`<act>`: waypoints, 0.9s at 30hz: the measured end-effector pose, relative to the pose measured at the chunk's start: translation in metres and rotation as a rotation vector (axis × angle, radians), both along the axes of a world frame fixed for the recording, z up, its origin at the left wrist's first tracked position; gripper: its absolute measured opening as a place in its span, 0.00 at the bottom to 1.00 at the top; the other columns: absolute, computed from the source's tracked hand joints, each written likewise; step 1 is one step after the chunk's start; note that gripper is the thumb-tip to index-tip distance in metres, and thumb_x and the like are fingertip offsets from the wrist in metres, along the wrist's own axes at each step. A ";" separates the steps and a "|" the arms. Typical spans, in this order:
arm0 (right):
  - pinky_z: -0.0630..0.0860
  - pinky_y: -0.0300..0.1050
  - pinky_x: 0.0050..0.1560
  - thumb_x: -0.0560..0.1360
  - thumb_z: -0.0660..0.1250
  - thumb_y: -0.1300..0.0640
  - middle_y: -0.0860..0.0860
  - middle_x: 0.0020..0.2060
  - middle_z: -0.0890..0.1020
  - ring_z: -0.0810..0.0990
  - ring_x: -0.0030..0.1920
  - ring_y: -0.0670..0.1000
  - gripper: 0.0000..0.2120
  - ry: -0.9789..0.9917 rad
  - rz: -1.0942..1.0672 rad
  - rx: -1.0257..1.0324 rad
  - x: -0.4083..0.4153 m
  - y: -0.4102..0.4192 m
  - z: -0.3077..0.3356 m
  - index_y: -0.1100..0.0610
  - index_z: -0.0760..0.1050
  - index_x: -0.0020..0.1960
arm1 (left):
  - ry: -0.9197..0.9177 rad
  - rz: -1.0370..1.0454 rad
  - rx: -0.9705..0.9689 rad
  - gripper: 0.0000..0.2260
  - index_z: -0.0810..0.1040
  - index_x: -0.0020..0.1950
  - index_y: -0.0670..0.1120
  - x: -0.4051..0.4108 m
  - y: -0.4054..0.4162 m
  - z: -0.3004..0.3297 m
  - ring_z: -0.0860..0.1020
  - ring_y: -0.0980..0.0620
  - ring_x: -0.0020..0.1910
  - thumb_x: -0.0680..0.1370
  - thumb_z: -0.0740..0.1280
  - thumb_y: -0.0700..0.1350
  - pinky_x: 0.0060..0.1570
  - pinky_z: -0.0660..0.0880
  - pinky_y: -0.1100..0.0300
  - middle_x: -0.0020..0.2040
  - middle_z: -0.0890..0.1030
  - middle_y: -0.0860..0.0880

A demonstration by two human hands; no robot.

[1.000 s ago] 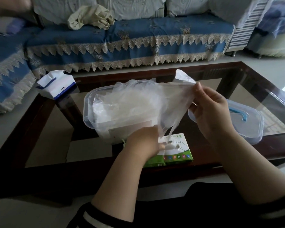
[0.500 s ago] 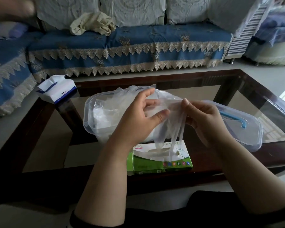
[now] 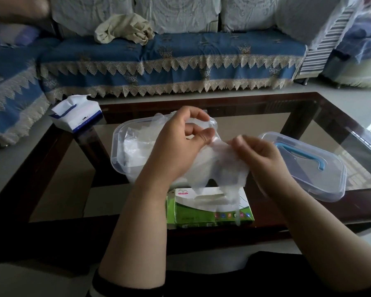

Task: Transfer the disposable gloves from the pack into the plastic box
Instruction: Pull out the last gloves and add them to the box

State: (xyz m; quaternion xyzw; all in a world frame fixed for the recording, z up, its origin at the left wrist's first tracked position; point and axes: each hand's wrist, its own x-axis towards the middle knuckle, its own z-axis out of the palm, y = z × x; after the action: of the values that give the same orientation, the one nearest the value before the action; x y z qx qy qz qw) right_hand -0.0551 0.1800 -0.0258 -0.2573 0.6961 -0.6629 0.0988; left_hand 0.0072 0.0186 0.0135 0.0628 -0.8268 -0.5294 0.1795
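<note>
Head view: hands (image 3: 181, 146) hide glove (image 3: 225, 168) (blurred).

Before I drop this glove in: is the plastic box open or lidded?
Open. The plastic box shows gloves inside; its lid lies apart on its right.

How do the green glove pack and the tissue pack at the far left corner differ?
The glove pack is green and white, at the near table edge below both hands; the tissue pack is white and blue, at the far left corner. A glove trails over the glove pack; white tissue sticks up from the tissue pack. Both are open.
</note>
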 end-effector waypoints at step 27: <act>0.79 0.41 0.36 0.74 0.70 0.56 0.50 0.43 0.78 0.79 0.38 0.49 0.18 0.314 0.049 0.679 -0.087 -0.126 0.009 0.55 0.70 0.62 | -0.083 0.698 -0.646 0.12 0.77 0.60 0.49 -0.018 -0.075 -0.024 0.67 0.46 0.65 0.78 0.69 0.48 0.56 0.64 0.60 0.64 0.72 0.48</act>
State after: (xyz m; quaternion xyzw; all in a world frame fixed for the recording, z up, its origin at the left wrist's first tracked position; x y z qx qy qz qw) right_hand -0.1425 0.0544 -0.0166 -0.3251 0.8767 -0.3439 0.0863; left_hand -0.0110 -0.0568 -0.0101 0.2990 -0.8850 -0.1505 0.3236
